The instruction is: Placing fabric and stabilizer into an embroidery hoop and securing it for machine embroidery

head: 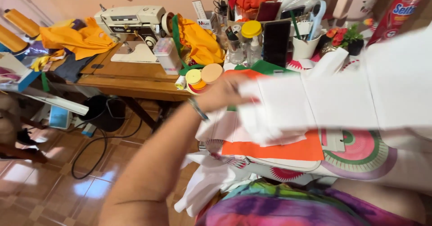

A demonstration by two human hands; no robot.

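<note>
My left hand point(221, 92) reaches across the table and grips the left end of a long white fabric or paper strip point(315, 101) that stretches off to the right edge of view. A bracelet sits on that wrist. Under the strip lie an orange sheet point(288, 149) and a white piece point(225, 128) on a patterned tablecloth point(360, 152). Motion blurs the hand and the strip. My right hand is out of sight, hidden past the strip at the right.
A sewing machine point(130, 23) stands on a wooden table point(135, 84) with orange cloth point(78, 39) and yellow cloth point(200, 41). Tape rolls point(202, 76), jars, a cup with scissors point(308, 32) and a dark phone point(276, 44) crowd the back. Cables and a black bin point(103, 113) lie on the tiled floor.
</note>
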